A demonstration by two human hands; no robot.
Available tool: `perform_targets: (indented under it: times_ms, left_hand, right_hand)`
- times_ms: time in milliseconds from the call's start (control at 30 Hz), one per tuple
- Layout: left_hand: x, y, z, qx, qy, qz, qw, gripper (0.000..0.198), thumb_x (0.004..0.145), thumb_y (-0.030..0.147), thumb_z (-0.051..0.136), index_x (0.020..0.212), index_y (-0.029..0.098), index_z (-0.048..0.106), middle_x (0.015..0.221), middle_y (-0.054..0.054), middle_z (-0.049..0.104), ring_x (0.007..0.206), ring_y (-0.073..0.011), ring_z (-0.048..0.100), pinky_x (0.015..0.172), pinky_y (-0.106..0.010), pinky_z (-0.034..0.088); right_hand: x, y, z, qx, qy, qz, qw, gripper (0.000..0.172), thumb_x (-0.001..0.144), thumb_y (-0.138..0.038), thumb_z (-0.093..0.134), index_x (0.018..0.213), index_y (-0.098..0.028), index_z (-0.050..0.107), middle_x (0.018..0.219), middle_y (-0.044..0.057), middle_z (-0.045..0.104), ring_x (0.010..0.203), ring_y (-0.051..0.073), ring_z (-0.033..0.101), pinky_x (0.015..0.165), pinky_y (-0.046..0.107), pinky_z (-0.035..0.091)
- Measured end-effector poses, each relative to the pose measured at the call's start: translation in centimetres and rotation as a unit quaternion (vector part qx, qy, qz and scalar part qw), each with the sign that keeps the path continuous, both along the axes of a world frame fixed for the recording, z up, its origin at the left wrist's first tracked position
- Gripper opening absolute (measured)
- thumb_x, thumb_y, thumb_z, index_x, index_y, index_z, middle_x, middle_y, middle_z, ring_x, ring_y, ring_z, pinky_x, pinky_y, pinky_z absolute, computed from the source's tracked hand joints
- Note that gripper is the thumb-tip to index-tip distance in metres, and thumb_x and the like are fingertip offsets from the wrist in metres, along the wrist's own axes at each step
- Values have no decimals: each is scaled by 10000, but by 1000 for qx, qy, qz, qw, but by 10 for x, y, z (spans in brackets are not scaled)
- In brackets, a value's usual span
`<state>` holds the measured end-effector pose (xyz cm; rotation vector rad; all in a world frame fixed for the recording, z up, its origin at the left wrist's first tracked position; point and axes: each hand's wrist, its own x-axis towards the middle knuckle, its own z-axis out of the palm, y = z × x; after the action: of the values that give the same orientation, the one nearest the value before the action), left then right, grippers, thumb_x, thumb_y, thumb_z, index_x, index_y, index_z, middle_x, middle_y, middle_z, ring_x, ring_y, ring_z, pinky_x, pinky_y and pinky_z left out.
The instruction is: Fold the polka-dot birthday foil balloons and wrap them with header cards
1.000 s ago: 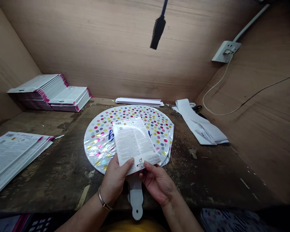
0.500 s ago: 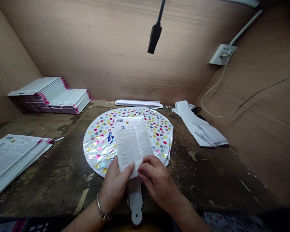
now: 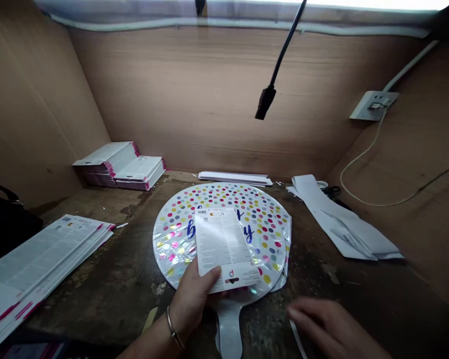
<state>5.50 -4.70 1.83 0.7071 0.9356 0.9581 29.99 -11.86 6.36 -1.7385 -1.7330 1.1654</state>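
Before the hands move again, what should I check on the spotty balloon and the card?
1. Printed card gripped: ok, the left hand pinches its near edge with the thumb on top.
2. Card on the foil balloon: ok, it lies over the middle, a little turned.
3. Balloon flat on the table: ok, its tail points toward the person.
4. Right hand empty: cannot tell, it is blurred, apart from the card.
5. White strip touching the right hand: cannot tell.
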Motion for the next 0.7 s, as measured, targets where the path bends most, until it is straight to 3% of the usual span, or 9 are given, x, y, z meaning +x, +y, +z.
perform_targets:
  times_ms: [67, 167, 233, 333, 400, 467, 533, 633, 700]
  left_hand:
    - [2, -1, 0, 14, -4, -8, 1000, 562, 703, 333, 698, 1184, 147, 473, 1029, -131, 662, 783, -245, 658, 550, -277, 508]
    - [7, -5, -1, 52, -17, -18, 998, 575, 718, 318, 698, 1219, 144, 474, 1090, -134, 643, 891, -255, 640, 684, -314, 528]
    - [8, -7, -2, 79, -25, -29, 996, 597, 732, 308, 692, 1257, 147, 456, 1115, -130, 634, 939, -254, 625, 780, -341, 515]
    - [3, -3, -2, 88, -5, -71, 994, 606, 771, 353, 652, 1294, 144, 429, 1138, -142, 619, 917, -260, 629, 784, -376, 516]
    - [-6, 3, -1, 99, 37, -77, 991, 630, 803, 400, 601, 1337, 153, 375, 1174, -148, 595, 946, -268, 620, 794, -396, 515]
    - [-15, 7, 3, 156, 134, -42, 978, 676, 826, 414, 562, 1392, 182, 275, 1253, -144, 537, 1064, -273, 568, 872, -421, 481]
    - [-22, 6, 8, 285, 296, -15, 911, 748, 790, 402, 609, 1411, 213, 237, 1365, -135, 428, 1224, -294, 432, 988, -469, 384]
    - [-24, -1, 15, 509, 505, -59, 695, 624, 786, 288, 633, 1353, 258, 375, 1435, -88, 353, 1325, -310, 273, 1084, -535, 186]
    - [-23, -1, 18, 581, 565, -99, 578, 458, 854, 205, 536, 1302, 248, 452, 1372, -75, 454, 1272, -277, 378, 1083, -520, 192]
  right_hand:
    - [-10, 10, -3, 34, 46, -99, 993, 406, 801, -542, 511, 939, -188, 655, 899, 73, 681, 828, 231, 617, 719, 296, 496]
    - [-36, 30, -16, 46, 195, -213, 956, 542, 749, -575, 567, 1116, -176, 572, 997, 98, 669, 802, 221, 632, 682, 316, 509]
    - [-52, 41, -27, 30, 294, -200, 934, 549, 739, -536, 608, 1154, -181, 553, 968, 88, 682, 741, 205, 634, 624, 305, 502]
    - [-69, 52, -38, 16, 394, -165, 904, 469, 728, -468, 648, 1083, -167, 592, 936, 75, 692, 637, 175, 613, 496, 256, 459]
    - [-74, 57, -42, 26, 424, -177, 888, 433, 720, -422, 667, 1055, -158, 595, 929, 67, 693, 590, 148, 592, 466, 234, 437]
    - [-78, 60, -45, 35, 429, -197, 881, 413, 725, -392, 667, 1056, -159, 586, 898, 54, 696, 538, 123, 565, 447, 222, 423]
    - [-81, 64, -46, 36, 418, -212, 883, 392, 736, -395, 653, 1045, -164, 584, 843, 39, 696, 480, 108, 529, 415, 218, 400]
    - [-91, 68, -43, 58, 394, -201, 895, 371, 744, -403, 644, 1029, -172, 593, 851, 33, 693, 558, 133, 570, 498, 244, 454]
    - [-98, 69, -39, 67, 378, -176, 907, 366, 756, -416, 632, 1032, -178, 598, 911, 43, 688, 669, 159, 604, 582, 261, 479]
